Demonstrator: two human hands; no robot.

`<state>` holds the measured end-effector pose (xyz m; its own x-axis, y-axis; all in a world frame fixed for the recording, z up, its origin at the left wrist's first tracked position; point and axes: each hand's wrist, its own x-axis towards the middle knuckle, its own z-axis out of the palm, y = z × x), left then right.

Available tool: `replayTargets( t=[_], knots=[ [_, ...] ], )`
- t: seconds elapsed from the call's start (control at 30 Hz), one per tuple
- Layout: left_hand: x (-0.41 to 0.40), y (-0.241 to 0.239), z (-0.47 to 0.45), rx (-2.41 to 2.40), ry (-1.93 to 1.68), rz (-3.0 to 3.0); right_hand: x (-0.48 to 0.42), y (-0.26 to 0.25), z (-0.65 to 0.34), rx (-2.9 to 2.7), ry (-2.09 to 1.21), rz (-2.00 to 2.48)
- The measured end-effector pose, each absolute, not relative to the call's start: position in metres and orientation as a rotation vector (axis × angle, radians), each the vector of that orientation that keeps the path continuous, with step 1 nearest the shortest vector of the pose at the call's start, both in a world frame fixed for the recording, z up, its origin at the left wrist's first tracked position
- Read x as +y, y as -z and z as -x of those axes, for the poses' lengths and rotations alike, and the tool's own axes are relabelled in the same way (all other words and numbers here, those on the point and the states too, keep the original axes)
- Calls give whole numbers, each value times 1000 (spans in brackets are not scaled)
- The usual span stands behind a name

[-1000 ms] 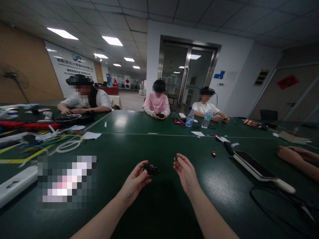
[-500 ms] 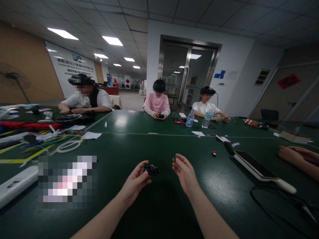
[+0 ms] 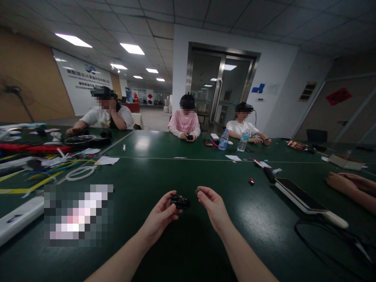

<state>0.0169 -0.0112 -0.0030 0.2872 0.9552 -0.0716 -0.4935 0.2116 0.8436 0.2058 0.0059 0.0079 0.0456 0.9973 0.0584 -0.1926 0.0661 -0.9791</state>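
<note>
My left hand [image 3: 162, 211] is closed on a small, glossy black object [image 3: 180, 202], held between thumb and fingers above the dark green table [image 3: 164, 176]. Its exact kind does not show. A short way to the right, my right hand [image 3: 212, 203] pinches a tiny dark piece [image 3: 197, 190] at its fingertips, too small to name. The two held things are apart, with a narrow gap between them. A small red and dark object [image 3: 252, 181] lies on the table beyond my right hand.
To the right sit a white-handled device with a dark screen [image 3: 302, 195] and a black cable [image 3: 299, 239]. Wires [image 3: 80, 172] and a white power strip [image 3: 22, 219] lie left. Bottles [image 3: 223, 140] stand farther off. A co-worker's hands [image 3: 343, 184] rest at right; several people sit opposite.
My right hand has moved left and slightly down, bringing its tiny piece closer to the black object. My left hand is nearly still. The person at far left has raised a hand to the head.
</note>
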Motion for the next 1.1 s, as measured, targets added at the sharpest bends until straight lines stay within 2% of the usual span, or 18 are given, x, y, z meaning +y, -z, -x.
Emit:
replayTargets(
  t=[0.33, 0.8, 1.1],
  knots=[
    [-15, 3, -18, 668, -1082, -846, -3, -13, -193, -1330, -1170, 1054],
    [-12, 4, -23, 659, -1125, -758, -14, -15, -184, -1763, -832, 1198],
    [-13, 4, -24, 740, -1139, -731, -12, -12, -188, -1799, -889, 1100]
  ],
)
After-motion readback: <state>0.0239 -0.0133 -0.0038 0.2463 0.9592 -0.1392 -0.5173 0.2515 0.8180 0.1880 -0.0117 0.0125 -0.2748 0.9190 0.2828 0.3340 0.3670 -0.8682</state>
